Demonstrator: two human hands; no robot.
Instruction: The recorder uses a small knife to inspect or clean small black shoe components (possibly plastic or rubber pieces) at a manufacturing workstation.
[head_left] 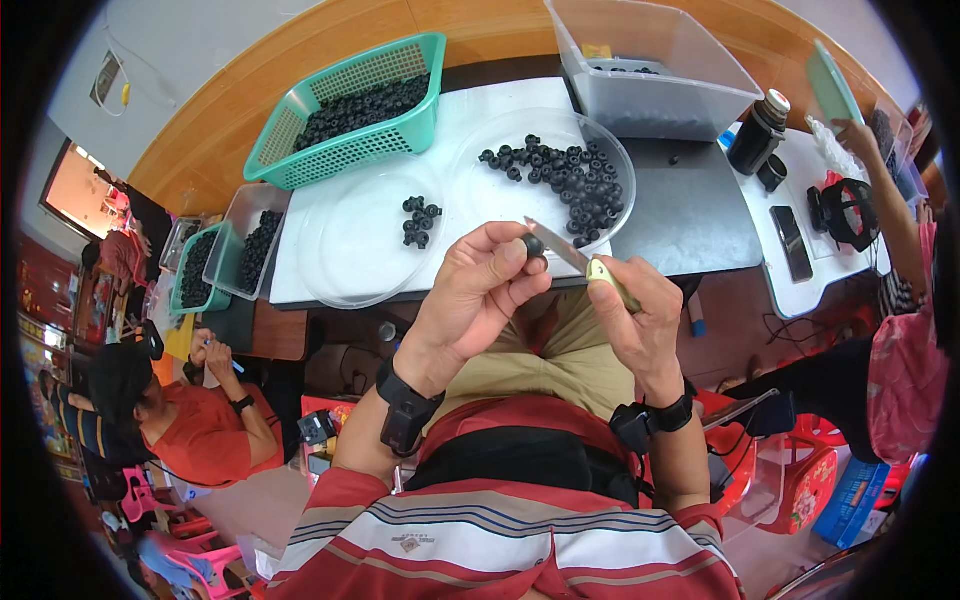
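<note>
My left hand [462, 298] pinches a small black round part [533, 246] between thumb and fingers, above the table's front edge. In my right hand [645, 318] is a small knife [566, 250] with a pale yellow-green handle; its blade lies close beside the part, and I cannot tell whether they touch. Beyond my hands stands a clear round tray [478, 165] with many loose black parts [592, 190], some showing a hole. To its left, a second clear round tray [335, 225] holds a small cluster of similar parts [420, 221].
A green basket [285, 172] of black parts stands at the back left, and a clear bin [660, 100] at the back right. Smaller tubs [238, 225] sit at the left. Right are a dark bottle [757, 135] and a phone [791, 244]. Other people work on both sides.
</note>
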